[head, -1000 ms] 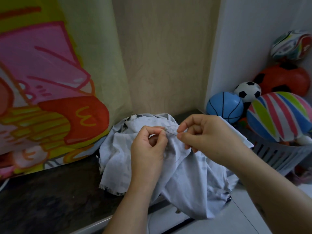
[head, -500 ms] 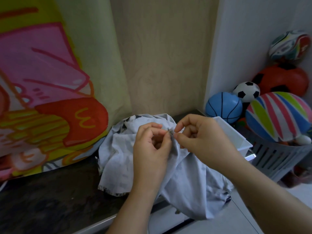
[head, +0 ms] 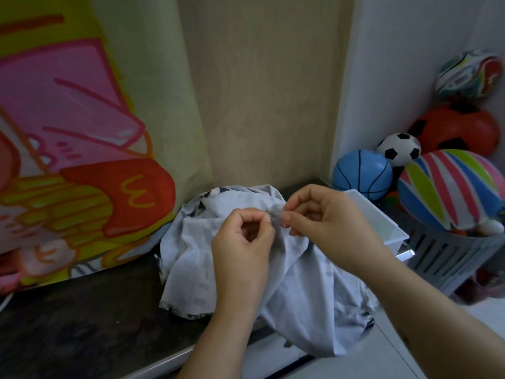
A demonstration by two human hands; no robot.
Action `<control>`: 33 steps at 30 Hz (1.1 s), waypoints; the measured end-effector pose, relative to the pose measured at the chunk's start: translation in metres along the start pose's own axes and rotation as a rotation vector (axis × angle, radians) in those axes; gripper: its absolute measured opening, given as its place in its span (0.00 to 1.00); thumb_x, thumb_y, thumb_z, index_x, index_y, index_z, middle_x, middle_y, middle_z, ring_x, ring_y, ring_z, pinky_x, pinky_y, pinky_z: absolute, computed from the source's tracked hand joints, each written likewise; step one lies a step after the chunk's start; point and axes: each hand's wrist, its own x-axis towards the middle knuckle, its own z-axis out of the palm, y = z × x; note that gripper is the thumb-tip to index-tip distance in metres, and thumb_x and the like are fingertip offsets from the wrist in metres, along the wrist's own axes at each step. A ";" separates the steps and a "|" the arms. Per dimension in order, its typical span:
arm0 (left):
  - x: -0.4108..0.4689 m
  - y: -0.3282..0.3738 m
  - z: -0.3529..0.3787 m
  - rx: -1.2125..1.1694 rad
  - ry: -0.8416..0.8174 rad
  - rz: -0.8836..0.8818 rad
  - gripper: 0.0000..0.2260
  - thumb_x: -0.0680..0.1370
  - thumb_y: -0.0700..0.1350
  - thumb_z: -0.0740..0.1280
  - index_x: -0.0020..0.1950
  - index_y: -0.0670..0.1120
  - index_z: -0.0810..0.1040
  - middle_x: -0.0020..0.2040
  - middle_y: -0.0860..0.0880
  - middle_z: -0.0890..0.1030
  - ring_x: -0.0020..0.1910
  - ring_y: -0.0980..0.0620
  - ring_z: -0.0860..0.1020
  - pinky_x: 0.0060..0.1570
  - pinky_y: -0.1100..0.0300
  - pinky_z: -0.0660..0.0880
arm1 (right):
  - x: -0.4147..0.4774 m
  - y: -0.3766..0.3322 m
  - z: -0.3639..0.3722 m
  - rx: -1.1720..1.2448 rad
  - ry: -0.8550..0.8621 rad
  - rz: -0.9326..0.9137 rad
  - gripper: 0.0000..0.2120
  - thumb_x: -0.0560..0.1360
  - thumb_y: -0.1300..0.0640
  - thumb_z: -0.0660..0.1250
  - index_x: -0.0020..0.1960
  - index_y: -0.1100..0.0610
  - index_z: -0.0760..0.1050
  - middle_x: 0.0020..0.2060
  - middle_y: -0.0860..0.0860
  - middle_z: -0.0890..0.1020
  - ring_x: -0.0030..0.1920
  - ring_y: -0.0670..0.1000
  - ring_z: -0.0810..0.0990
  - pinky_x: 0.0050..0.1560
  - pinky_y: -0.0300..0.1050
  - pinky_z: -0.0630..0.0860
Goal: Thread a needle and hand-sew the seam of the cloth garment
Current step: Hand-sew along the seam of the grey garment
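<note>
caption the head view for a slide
Left hand and right hand pinch a fold of the pale garment above a dark counter.

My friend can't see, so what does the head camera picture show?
A left hand and right hand pinch one raised fold of pale cloth over a dark counter. A basket of colourful balls stands at the right.

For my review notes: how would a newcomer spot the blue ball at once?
Look right, to the grey slatted plastic basket heaped with toy balls. At the heap's left edge sits the small blue ball. It alone is plain blue with black basketball lines; its neighbour is a black-and-white football.
</note>
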 end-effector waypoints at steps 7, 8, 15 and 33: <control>0.005 -0.002 -0.004 -0.087 -0.177 -0.047 0.06 0.76 0.39 0.69 0.41 0.48 0.79 0.38 0.56 0.84 0.39 0.61 0.81 0.39 0.71 0.74 | 0.006 0.005 -0.015 -0.070 0.108 0.125 0.09 0.74 0.50 0.66 0.42 0.53 0.81 0.38 0.53 0.84 0.39 0.46 0.82 0.43 0.39 0.78; 0.007 -0.003 -0.006 -0.103 -0.226 -0.061 0.06 0.76 0.39 0.69 0.40 0.48 0.79 0.38 0.55 0.84 0.39 0.60 0.81 0.40 0.70 0.74 | 0.007 0.006 -0.020 -0.130 0.074 0.177 0.12 0.74 0.45 0.64 0.41 0.50 0.82 0.40 0.52 0.84 0.43 0.49 0.82 0.46 0.43 0.78; 0.007 -0.006 -0.008 -0.150 -0.492 -0.196 0.10 0.76 0.39 0.69 0.37 0.52 0.82 0.37 0.53 0.83 0.38 0.58 0.80 0.40 0.66 0.74 | 0.004 0.005 -0.024 0.113 -0.248 0.321 0.09 0.73 0.52 0.67 0.43 0.54 0.84 0.41 0.48 0.86 0.48 0.44 0.82 0.58 0.42 0.74; 0.014 -0.011 -0.009 -0.300 -0.346 -0.434 0.11 0.76 0.39 0.68 0.36 0.48 0.85 0.38 0.46 0.84 0.38 0.53 0.82 0.44 0.58 0.75 | 0.002 -0.005 -0.036 -0.383 -0.051 -0.194 0.09 0.74 0.55 0.66 0.47 0.41 0.79 0.36 0.39 0.82 0.38 0.38 0.80 0.43 0.31 0.76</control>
